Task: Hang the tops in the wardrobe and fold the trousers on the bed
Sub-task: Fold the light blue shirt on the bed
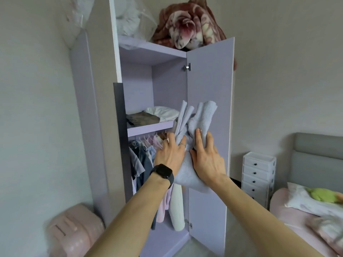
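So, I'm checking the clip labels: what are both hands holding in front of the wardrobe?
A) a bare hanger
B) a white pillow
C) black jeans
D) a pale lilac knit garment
D: the left hand and the right hand both grip a bunched pale lilac knit garment in front of the open wardrobe door.

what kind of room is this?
Probably a bedroom: an open lilac wardrobe with clothes hanging on its rail, a bed with a grey padded headboard, and a small white drawer tower.
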`<state>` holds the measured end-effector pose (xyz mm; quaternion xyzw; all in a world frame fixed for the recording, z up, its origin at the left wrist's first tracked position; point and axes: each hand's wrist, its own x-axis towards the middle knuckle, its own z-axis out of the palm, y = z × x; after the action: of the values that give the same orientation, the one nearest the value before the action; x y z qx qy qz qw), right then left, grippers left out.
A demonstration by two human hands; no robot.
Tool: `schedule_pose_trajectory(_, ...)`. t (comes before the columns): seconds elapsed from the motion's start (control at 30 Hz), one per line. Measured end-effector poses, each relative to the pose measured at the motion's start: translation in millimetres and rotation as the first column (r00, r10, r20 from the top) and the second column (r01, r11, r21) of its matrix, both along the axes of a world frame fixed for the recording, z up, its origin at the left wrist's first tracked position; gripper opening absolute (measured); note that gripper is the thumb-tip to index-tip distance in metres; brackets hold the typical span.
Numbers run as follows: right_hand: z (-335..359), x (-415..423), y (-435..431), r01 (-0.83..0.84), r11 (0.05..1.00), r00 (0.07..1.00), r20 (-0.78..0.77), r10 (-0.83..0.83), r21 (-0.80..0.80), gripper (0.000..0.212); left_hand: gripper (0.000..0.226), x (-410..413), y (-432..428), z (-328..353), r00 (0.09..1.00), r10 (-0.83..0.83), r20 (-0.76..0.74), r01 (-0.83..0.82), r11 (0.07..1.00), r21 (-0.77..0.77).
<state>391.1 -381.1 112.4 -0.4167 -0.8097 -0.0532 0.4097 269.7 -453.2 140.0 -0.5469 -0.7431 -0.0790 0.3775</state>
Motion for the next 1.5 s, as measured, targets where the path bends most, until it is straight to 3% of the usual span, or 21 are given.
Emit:
schedule_pose_trajectory(0.37,35.9,-88.6,278.4,-0.026,0.999,0.998,0.061,0.029,-0.04,0.067,0.052,-97.6,284.3,27.0,0.949,-0.095,0.302,0.089,0.995,0.035)
schedule_pose_trajectory(0.83,90.6,-254.6,513.4,-0.188,0.978,0.982,0.039,0.185,0.086,0.064,0.054,-253.7,490.7,76.5,0.956,0.036,0.291,-0.065,0.994,0.091)
schedule_pose_trajectory(1.03,120.0,-369.4,555.4,-0.358,0.931,0.932,0.084,0.351,0.078,0.068,0.053,-351.7,510.1,103.1,0.936,0.154,0.317,-0.201,0.972,0.121)
schedule_pose_trajectory(1.2,135.4,-477.1,539.8,-0.506,0.861,0.86,0.102,0.5,0.049,0.072,0.049,-433.8,465.9,117.1,0.89,0.27,0.367,-0.341,0.929,0.141)
schedule_pose_trajectory(1.33,136.1,-558.7,502.4,-0.694,0.716,0.704,0.132,0.698,-0.082,0.076,0.05,-494.2,404.9,116.4,0.765,0.441,0.47,-0.529,0.846,0.068)
schedule_pose_trajectory(1.5,128.5,-611.7,469.3,-0.726,0.632,0.619,0.144,0.772,-0.273,0.076,0.052,-528.8,362.9,108.4,0.565,0.609,0.556,-0.662,0.737,-0.135)
